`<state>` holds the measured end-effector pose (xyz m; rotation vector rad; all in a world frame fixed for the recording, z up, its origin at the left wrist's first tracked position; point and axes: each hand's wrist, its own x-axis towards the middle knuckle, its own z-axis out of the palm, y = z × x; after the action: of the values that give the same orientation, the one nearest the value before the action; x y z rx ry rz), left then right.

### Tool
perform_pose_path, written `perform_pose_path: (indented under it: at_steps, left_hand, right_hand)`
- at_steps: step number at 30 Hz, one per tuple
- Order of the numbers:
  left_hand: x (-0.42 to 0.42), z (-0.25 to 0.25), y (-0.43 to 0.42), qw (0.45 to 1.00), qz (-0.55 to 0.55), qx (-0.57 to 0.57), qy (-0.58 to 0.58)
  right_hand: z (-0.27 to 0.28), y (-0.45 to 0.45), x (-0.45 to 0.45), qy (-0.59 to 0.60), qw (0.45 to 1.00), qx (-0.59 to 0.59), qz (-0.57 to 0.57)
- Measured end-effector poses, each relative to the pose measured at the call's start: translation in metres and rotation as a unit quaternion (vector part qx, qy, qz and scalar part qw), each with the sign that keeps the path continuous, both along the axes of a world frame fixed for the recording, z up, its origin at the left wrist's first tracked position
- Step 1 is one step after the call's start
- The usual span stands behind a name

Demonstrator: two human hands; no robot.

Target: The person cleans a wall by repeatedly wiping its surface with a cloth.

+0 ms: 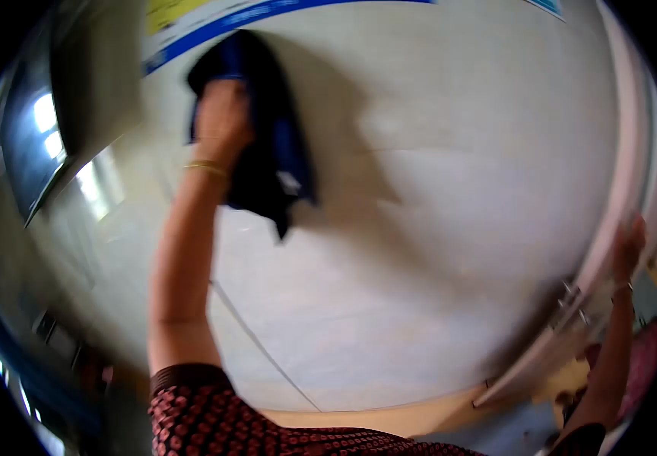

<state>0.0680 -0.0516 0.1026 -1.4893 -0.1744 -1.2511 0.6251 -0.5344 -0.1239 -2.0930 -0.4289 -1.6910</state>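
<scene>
My left hand (224, 118), with a thin yellow bangle at its wrist, is closed on a dark blue cloth (271, 144). The cloth is spread against a pale wall (450, 175), and its lower end hangs loose in a point. A shadow of arm and cloth falls on the wall to the right. My right hand (628, 245) is at the far right, beside a pale pinkish frame (616, 175). Blur hides its fingers, so I cannot tell whether it grips the frame.
Above the cloth is a poster (230, 29) with a blue border and a yellow patch. A dark glossy panel (32, 144) reflects light at the left. Metal fittings (570, 298) stick out by the frame at lower right. A thin dark line (264, 346) crosses the lower wall.
</scene>
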Motion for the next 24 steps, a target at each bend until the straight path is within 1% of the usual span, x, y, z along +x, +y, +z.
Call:
perform_pose_path:
  at_steps: [1, 2, 3, 4, 5, 6, 7, 9, 10, 12, 13, 15, 17, 19, 21, 22, 23, 24]
  left_hand:
    - [-0.022, 0.008, 0.034, 0.999, 0.013, 0.031, -0.01]
    - [-0.002, 0.013, 0.062, 0.998, 0.009, 0.06, -0.022]
    - [-0.011, 0.014, 0.077, 0.999, 0.001, 0.03, -0.023]
    - [-0.022, 0.014, 0.087, 1.0, -0.004, -0.003, -0.02]
    - [-0.032, 0.018, 0.099, 0.999, -0.003, -0.028, -0.022]
    - [-0.044, 0.02, 0.112, 0.998, 0.0, -0.052, -0.022]
    - [-0.049, 0.023, 0.123, 0.998, 0.004, -0.068, -0.018]
    - [-0.054, 0.023, 0.132, 0.996, 0.011, -0.087, -0.021]
    - [-0.057, 0.022, 0.137, 0.995, 0.014, -0.093, -0.02]
    - [-0.061, 0.016, 0.127, 0.995, 0.024, -0.097, -0.024]
    - [-0.064, 0.016, 0.127, 0.994, 0.027, -0.1, -0.021]
    - [-0.066, 0.01, 0.129, 0.994, 0.033, -0.105, -0.017]
    - [-0.069, 0.007, 0.13, 0.993, 0.038, -0.109, -0.016]
    - [-0.07, 0.007, 0.126, 0.993, 0.041, -0.109, -0.016]
    - [-0.075, 0.004, 0.123, 0.993, 0.048, -0.11, -0.014]
    - [-0.078, 0.002, 0.119, 0.992, 0.053, -0.111, -0.015]
    - [-0.076, 0.001, 0.116, 0.992, 0.053, -0.111, -0.018]
    - [-0.077, 0.001, 0.115, 0.992, 0.058, -0.111, -0.016]
  right_hand:
    - [-0.009, -0.007, 0.012, -0.04, 0.998, -0.008, 0.054]
    - [-0.012, -0.007, 0.003, -0.08, 0.997, -0.021, 0.002]
    - [-0.015, -0.016, 0.007, -0.064, 0.997, -0.025, -0.029]
    - [-0.009, -0.017, -0.015, -0.048, 0.999, 0.013, 0.008]
    - [-0.01, -0.018, -0.019, -0.02, 0.999, 0.039, -0.009]
    - [-0.007, -0.016, -0.028, -0.025, 0.998, 0.051, -0.033]
    - [-0.006, -0.015, -0.036, -0.003, 0.998, 0.056, -0.033]
    - [-0.004, -0.007, -0.052, 0.07, 0.994, 0.085, 0.009]
    - [-0.005, -0.004, -0.052, 0.079, 0.994, 0.082, 0.002]
    - [-0.007, 0.002, -0.042, 0.121, 0.985, 0.094, 0.074]
    - [-0.004, 0.01, -0.04, 0.126, 0.985, 0.092, 0.077]
    - [0.002, 0.024, -0.035, 0.095, 0.988, 0.078, 0.095]
    - [0.012, 0.03, -0.031, 0.1, 0.986, 0.088, 0.098]
    - [0.011, 0.038, -0.017, 0.106, 0.983, 0.104, 0.109]
    - [-0.004, 0.029, 0.014, -0.035, 0.989, 0.097, 0.102]
    - [-0.009, 0.027, 0.018, 0.002, 0.966, 0.152, 0.211]
    - [-0.02, 0.023, 0.02, 0.042, 0.926, 0.204, 0.314]
    - [-0.035, 0.02, 0.022, 0.054, 0.861, 0.286, 0.417]
